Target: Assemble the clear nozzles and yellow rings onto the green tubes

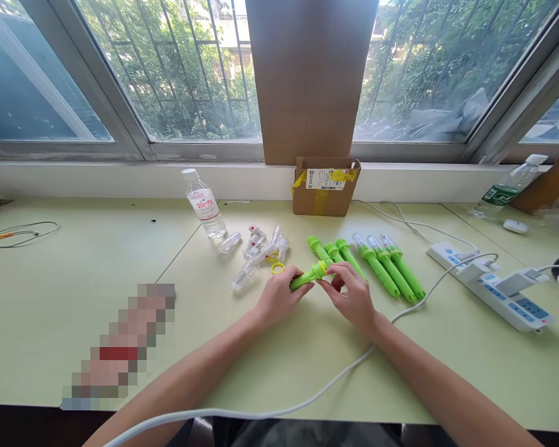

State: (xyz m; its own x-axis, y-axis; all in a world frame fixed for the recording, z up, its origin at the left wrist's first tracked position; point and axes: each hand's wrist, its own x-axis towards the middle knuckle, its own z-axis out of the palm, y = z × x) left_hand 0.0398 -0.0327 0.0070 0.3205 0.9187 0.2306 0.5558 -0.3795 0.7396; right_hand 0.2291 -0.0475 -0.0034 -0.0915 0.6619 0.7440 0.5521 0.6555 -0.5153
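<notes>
My left hand (279, 295) is closed around a green plastic handle (302, 280), tilted with its wider collar end up and to the right. At that collar sits a yellow ring (323, 266), pinched by the thumb and fingers of my right hand (354, 297). Just behind my hands lie three green handles (334, 252) with bare threaded ends. To their right, three more green handles (386, 268) carry clear caps. Left of my hands is a pile of clear plastic tubes (256, 256), with a loose yellow ring (277, 268) beside it.
A water bottle (204, 205) stands behind the tubes, and a small cardboard box (323, 202) by the wall. On the right are a power strip (489, 285) and another bottle (505, 189). A white cable (345, 372) crosses in front of me. A blurred-out flat item (121, 347) lies left.
</notes>
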